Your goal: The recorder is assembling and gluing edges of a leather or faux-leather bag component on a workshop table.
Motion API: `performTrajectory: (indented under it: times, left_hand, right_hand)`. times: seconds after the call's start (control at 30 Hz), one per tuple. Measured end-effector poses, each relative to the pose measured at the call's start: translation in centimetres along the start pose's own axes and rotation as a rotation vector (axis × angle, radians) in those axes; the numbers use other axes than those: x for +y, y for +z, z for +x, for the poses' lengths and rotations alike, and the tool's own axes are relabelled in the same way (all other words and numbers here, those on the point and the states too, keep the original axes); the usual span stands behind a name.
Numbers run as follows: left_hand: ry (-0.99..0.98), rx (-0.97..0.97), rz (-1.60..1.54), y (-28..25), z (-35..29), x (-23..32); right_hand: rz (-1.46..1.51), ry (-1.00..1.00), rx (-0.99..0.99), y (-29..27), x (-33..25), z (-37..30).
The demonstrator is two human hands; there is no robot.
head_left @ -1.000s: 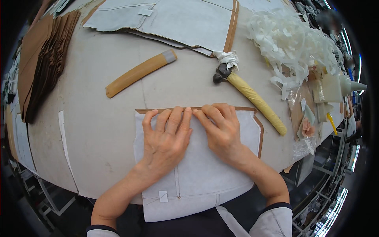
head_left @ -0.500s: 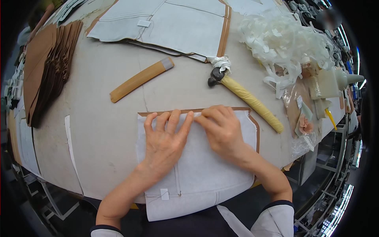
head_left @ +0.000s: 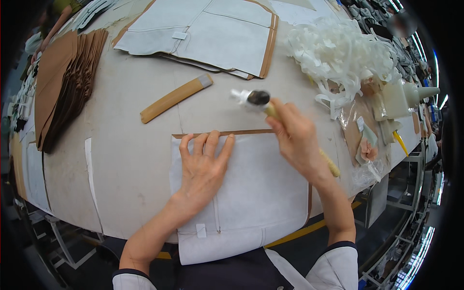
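A white panel [head_left: 261, 188], seemingly leather lining with a brown edge strip, lies before me and hangs over the table's near edge. My left hand [head_left: 204, 164] rests on it, fingers spread, the tips at the folded brown far edge. Above the panel's far right part, my right hand [head_left: 297, 140] is closed round the yellow wrapped handle of a hammer [head_left: 258, 98]. White wrapping covers one end of the hammer's dark head, which is slightly blurred. Beyond my left hand lies a flat tan stick [head_left: 176, 99] with a grey end band.
Similar white panels [head_left: 227, 38] lie stacked at the far side. Folded brown pieces [head_left: 60, 87] stand at the left. On the right are a heap of white strips [head_left: 345, 55], a nozzled bottle [head_left: 401, 99] and plastic wrap [head_left: 369, 176]. Another person's arm [head_left: 58, 24] shows at the far left.
My right hand has left the panel's far edge and picked up the hammer, which was lying on the table. My left hand has stayed on the edge.
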State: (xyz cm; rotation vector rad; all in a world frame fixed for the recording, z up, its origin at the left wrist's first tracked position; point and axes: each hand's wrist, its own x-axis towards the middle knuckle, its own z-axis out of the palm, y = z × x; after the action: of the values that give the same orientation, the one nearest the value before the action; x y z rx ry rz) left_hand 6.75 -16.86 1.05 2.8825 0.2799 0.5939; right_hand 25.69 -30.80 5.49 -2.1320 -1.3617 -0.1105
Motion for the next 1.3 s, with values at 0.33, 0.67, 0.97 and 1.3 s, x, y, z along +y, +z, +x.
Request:
performTrajectory:
  times: [0.33,0.67,0.97,1.3]
  left_hand:
    - [0.015,0.021,0.018,0.7,0.2,0.0]
    - [0.031,0.053,0.022,0.6,-0.1,-0.3]
    - [0.058,0.089,0.033,-0.3,-0.5,-0.2]
    - [0.072,0.048,-0.001,-1.0,-1.2,-0.7]
  right_hand:
    - [-0.008,-0.060,-0.141,0.9,-2.2,-1.6]
    - [0.014,-0.057,-0.181,0.7,-2.6,-0.4]
    - [0.014,-0.071,-0.171,1.2,-3.5,0.4]
    - [0.026,-0.088,-0.106,2.0,-4.7,0.3]
